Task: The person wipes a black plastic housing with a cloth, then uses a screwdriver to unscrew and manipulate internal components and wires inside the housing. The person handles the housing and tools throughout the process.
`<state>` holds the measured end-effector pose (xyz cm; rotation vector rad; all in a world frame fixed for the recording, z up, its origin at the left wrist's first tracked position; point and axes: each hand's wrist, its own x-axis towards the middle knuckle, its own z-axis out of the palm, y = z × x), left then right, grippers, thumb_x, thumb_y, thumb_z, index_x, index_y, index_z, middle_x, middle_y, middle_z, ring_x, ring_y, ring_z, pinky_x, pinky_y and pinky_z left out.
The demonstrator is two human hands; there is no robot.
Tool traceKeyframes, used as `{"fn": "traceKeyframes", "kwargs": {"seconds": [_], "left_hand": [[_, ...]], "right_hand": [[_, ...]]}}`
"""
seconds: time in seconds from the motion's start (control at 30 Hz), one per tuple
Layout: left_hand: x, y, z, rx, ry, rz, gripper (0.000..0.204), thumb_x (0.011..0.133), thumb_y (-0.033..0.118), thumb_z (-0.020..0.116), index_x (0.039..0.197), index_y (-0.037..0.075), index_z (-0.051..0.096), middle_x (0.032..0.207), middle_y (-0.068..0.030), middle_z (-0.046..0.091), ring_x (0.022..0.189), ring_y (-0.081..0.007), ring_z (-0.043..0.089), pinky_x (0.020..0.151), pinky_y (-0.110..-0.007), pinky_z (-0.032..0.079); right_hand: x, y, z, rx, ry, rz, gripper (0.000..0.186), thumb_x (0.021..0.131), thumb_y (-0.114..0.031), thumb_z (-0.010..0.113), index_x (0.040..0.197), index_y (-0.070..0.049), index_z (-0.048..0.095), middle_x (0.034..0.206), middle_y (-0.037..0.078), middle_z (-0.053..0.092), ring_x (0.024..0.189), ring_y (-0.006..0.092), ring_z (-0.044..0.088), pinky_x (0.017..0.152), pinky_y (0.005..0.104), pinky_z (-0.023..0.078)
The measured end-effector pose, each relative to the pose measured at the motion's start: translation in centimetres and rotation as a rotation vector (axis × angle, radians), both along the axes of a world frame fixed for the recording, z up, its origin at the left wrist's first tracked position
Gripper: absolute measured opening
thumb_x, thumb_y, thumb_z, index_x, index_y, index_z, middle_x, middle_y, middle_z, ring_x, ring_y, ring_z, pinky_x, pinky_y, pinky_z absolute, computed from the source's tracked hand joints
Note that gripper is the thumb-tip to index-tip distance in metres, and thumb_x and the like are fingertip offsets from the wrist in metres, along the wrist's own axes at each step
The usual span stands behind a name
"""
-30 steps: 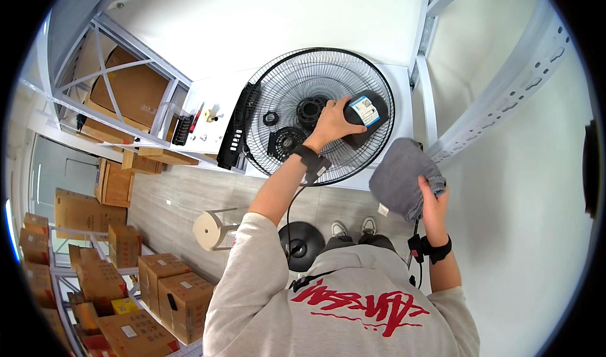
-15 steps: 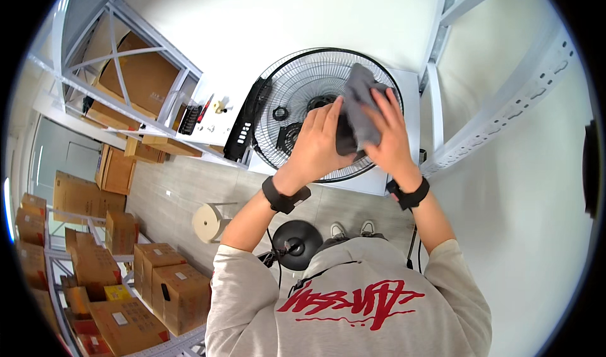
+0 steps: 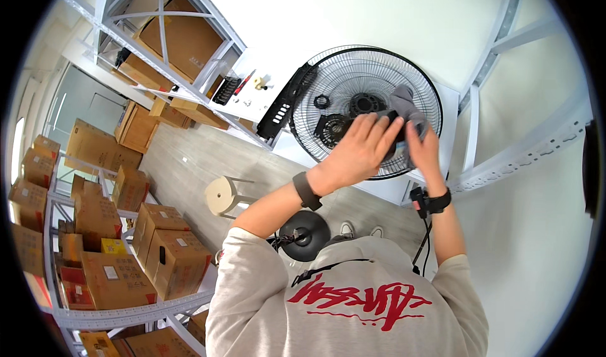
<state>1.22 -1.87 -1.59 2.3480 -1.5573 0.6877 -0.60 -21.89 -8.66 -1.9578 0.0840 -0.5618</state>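
Note:
My left hand (image 3: 363, 145) is closed over a dark housing (image 3: 396, 141), which it mostly hides, above the right part of a round black fan grille (image 3: 350, 66). My right hand (image 3: 421, 145) grips a grey cloth (image 3: 404, 97) pressed against that housing. Inside the grille lie a black hub (image 3: 364, 104), a small ring (image 3: 320, 102) and a vented round part (image 3: 329, 128), left of my hands. A long black slotted panel (image 3: 284, 107) lies along the grille's left edge on the white worktop (image 3: 447, 104).
Small tools (image 3: 245, 82) lie at the worktop's left. A metal rack (image 3: 163, 35) and cardboard boxes (image 3: 173, 262) fill the left. Below stand a cream stool (image 3: 218, 196) and a round black base (image 3: 309, 231). A perforated beam (image 3: 517, 167) runs at right.
My right hand has brought the cloth from outside the grille up onto the housing in my left hand. Both hands are now together over the grille. The view has shifted, the scene sliding right.

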Motion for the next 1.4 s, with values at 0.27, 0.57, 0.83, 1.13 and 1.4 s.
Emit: {"fn": "traceKeyframes", "kwargs": {"seconds": [0.27,0.57,0.83,1.13,1.4], "left_hand": [[-0.4,1.0,3.1,0.141,0.013,-0.379,0.09,0.059,0.009,0.073,0.144,0.01,0.043,0.117,-0.0148,0.053,0.112,-0.0358,0.051,0.101,-0.049,0.042],[2.2,2.4,8.0,0.067,0.461,-0.539,0.102,0.057,0.014,0.078,0.149,0.009,0.035,0.136,-0.0212,0.044,0.125,-0.04,0.045,0.106,-0.046,0.039],[4.4,2.6,8.6,0.165,0.529,-0.34,0.105,0.062,0.024,0.082,0.151,0.009,0.03,0.147,-0.025,0.033,0.134,-0.0439,0.036,0.111,-0.045,0.034],[4.4,0.9,2.7,-0.577,1.03,0.117,0.12,0.071,0.031,0.088,0.152,-0.005,0.007,0.146,-0.029,0.035,0.134,-0.0353,0.041,0.11,-0.041,0.037],[3.2,-0.6,-1.8,-1.199,1.49,-0.234,0.114,0.079,0.019,0.081,0.153,-0.003,-0.003,0.14,-0.0169,0.043,0.129,-0.0246,0.044,0.11,-0.037,0.035]], "right_hand": [[-0.4,-4.3,-4.3,0.979,0.424,0.463,0.05,0.095,-0.033,0.062,0.131,0.001,0.055,0.12,0.009,0.064,0.108,0.0187,0.062,0.095,0.032,0.049],[-3.2,-1.5,-6.5,0.987,0.361,0.638,0.093,0.07,-0.041,0.084,0.141,0.001,0.042,0.131,0.009,0.057,0.118,0.0215,0.057,0.1,0.0328,0.045],[-3.9,0.5,-7.2,1.092,0.247,0.629,0.094,0.075,-0.043,0.081,0.145,0.001,0.037,0.139,0.01,0.053,0.126,0.022,0.052,0.105,0.0347,0.041],[-2.9,1.6,-5.9,1.185,-0.036,0.378,0.07,0.09,-0.025,0.071,0.144,0.002,0.036,0.139,0.011,0.051,0.126,0.0211,0.051,0.106,0.0353,0.041],[-3.5,4.0,-1.5,0.592,-0.25,0.153,0.077,0.084,-0.021,0.076,0.143,0.007,0.036,0.147,0.018,0.04,0.133,0.0256,0.042,0.11,0.0368,0.034]]}}
